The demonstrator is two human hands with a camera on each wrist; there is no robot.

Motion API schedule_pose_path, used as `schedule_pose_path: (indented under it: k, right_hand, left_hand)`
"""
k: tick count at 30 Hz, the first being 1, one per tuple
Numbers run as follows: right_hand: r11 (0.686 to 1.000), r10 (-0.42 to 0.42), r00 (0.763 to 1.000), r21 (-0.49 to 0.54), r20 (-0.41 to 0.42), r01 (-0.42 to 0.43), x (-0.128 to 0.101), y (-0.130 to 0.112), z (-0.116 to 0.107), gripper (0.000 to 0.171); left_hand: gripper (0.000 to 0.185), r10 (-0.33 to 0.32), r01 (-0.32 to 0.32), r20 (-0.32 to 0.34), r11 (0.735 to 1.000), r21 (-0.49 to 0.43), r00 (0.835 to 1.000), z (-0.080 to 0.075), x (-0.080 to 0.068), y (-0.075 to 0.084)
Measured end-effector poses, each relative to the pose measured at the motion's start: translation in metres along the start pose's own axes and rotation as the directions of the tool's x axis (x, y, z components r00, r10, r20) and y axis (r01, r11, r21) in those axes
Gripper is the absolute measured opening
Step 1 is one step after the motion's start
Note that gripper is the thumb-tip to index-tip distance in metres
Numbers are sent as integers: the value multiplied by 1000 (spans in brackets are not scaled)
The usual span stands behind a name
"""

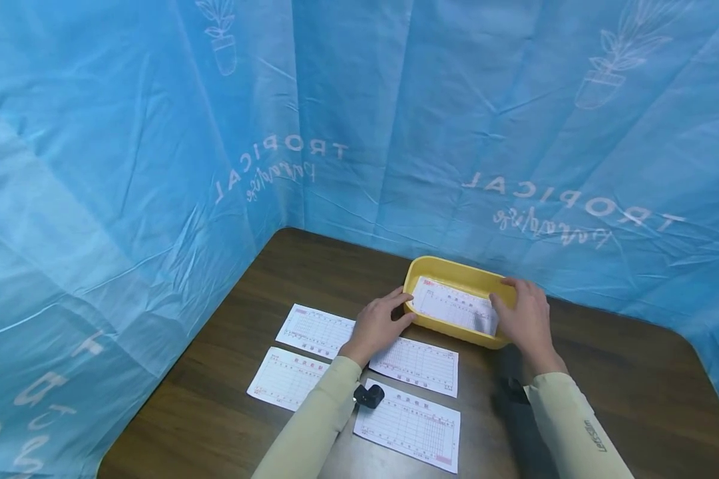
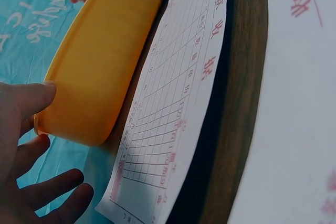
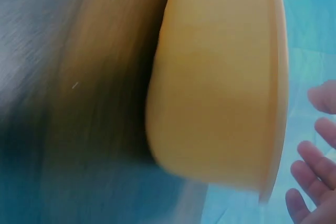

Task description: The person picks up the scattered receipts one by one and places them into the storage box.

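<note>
A yellow plastic basin (image 1: 455, 330) stands near the back edge of the table, with printed paper slips (image 1: 449, 303) lying inside. The left hand (image 1: 379, 326) pinches the rim at the basin's left end between thumb and index finger; its other fingers (image 2: 60, 190) spread loosely in the left wrist view. Over the basin's right end is the right hand (image 1: 526, 322), its thumb above the slips. In the right wrist view, its loosely bent fingers (image 3: 310, 179) show apart from the rim, holding nothing.
Several printed forms lie on the brown wooden table (image 1: 216, 392) in two rows: one upper-left form (image 1: 317, 329), one lower-left form (image 1: 284, 379), one upper-right form (image 1: 419, 362) and one lower-right form (image 1: 410, 426). A blue curtain (image 1: 359, 133) hangs behind the table.
</note>
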State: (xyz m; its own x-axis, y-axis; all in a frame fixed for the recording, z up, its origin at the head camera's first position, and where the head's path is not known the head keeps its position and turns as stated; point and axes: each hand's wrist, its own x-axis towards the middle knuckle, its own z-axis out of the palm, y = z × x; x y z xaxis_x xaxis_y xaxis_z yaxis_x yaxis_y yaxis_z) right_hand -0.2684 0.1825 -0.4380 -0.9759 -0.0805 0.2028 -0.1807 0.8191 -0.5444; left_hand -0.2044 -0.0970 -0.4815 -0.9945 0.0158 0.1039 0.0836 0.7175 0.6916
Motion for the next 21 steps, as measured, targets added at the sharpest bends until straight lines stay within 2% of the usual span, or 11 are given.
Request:
schedule_pose_path:
  k: [5,11,17,21]
  right_hand:
    - [1000,-12,1000,13,-19,13,-16,11,-11,51]
    - [998,28,999,60,-23,-26,-33,25,-16,56]
    - [983,90,995,164,-38,-83,-49,40,-14,56]
    - [960,136,991,248,-7,-130,-56,44,-11,58]
  left_hand:
    - [47,11,-11,10,1000,-11,1000,-1,-1,1]
    - [46,3,-3,14,1000,-9,1000,-1,-1,0]
    - [46,-1,1,24,1000,-2,1000,0,-2,1]
    - [47,-5,5,22,1000,-3,1000,-1,-1,3]
